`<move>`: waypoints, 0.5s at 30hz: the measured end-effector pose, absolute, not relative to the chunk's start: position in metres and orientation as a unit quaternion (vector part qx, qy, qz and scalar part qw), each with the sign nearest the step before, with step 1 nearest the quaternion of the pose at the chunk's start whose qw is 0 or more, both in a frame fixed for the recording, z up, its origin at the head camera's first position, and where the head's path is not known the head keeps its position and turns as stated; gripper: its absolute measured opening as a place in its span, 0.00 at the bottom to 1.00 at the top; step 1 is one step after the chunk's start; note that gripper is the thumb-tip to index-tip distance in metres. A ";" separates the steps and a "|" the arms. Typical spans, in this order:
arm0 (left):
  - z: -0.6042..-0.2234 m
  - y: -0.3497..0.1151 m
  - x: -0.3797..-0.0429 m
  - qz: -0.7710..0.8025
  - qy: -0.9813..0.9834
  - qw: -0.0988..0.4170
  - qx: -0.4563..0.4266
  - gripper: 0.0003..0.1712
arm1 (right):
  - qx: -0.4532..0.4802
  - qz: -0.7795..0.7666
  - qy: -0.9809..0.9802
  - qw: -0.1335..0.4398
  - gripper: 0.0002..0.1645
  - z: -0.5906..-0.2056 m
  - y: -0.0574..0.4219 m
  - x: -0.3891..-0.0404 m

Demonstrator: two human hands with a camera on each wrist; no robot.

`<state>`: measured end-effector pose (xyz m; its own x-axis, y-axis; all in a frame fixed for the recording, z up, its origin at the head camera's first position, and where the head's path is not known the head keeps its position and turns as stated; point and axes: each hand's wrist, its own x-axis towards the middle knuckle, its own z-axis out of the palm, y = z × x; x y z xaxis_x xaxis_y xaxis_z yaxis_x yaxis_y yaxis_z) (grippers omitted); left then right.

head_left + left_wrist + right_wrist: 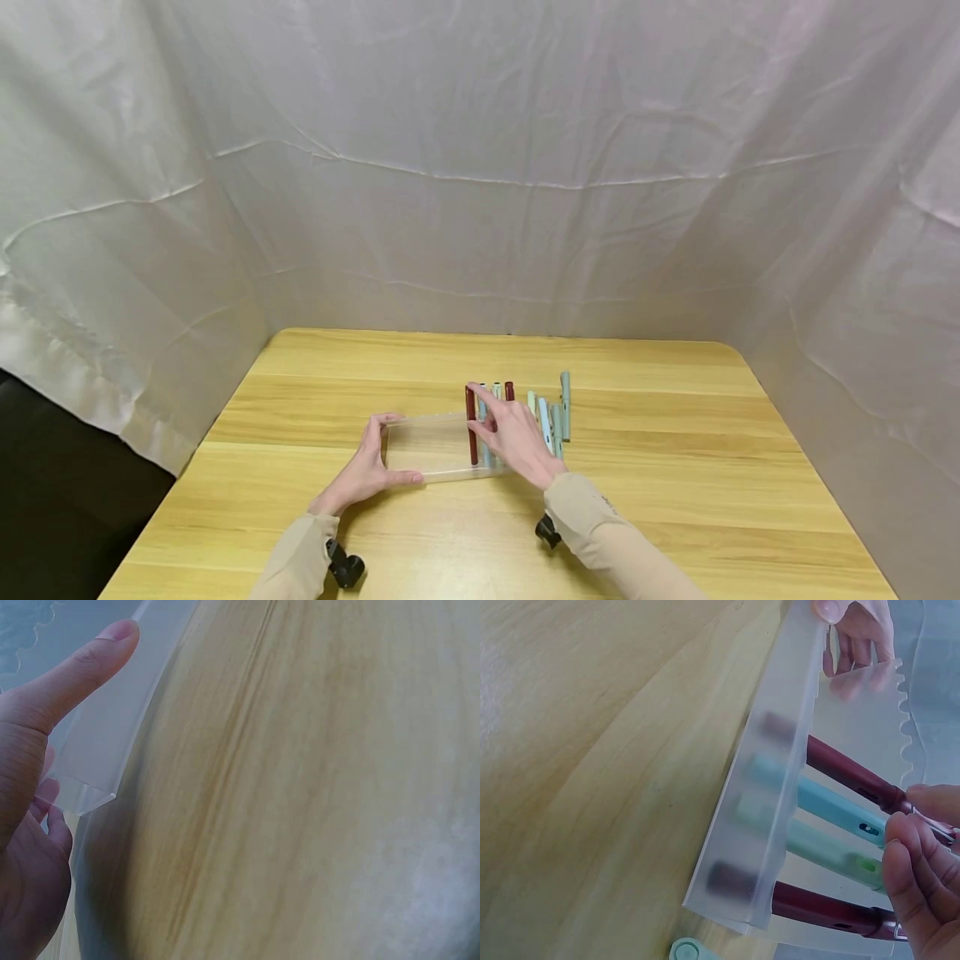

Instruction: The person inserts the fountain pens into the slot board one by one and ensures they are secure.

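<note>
A translucent plastic pen tray (pixel 423 447) with notched edges lies on the table. My left hand (pixel 366 468) grips its left end, thumb along the front wall and fingers at the back. With finger and thumb, my right hand (pixel 517 437) pinches a dark red pen (pixel 472 433) near its clip, the pen's lower end behind the tray's front wall. Beside it in the tray lie a light blue pen (pixel 840 814), a mint green pen (pixel 829 853) and another dark red pen (pixel 821 909). The right hand partly covers these pens in the head view.
Right of the tray, several loose pens lie on the wooden table (pixel 675 467): a pale green pen (pixel 532 403), a light blue pen (pixel 545 423) and two grey-green ones, the farther grey-green pen (pixel 566 408) set apart. Pale curtains (pixel 480 250) hang around the table.
</note>
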<state>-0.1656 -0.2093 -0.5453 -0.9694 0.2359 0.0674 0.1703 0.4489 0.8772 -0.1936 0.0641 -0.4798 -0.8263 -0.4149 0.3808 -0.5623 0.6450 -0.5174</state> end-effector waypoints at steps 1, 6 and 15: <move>-0.545 -0.210 -0.166 0.511 0.851 0.032 0.120 0.60 | 0.269 0.321 -0.902 0.109 0.36 -0.480 0.064 -0.194; -0.545 -0.210 -0.166 0.511 0.851 0.032 0.118 0.61 | 0.264 0.320 -0.905 0.098 0.36 -0.479 0.063 -0.194; -0.544 -0.209 -0.165 0.508 0.853 0.034 0.115 0.60 | 0.261 0.316 -0.907 0.100 0.36 -0.479 0.063 -0.193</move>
<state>-0.1651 -0.2091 -0.5442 -0.9713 0.2303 0.0587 0.1612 0.4567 0.8749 -0.1931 0.0631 -0.4787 -0.8437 -0.4102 0.3463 -0.5366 0.6643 -0.5203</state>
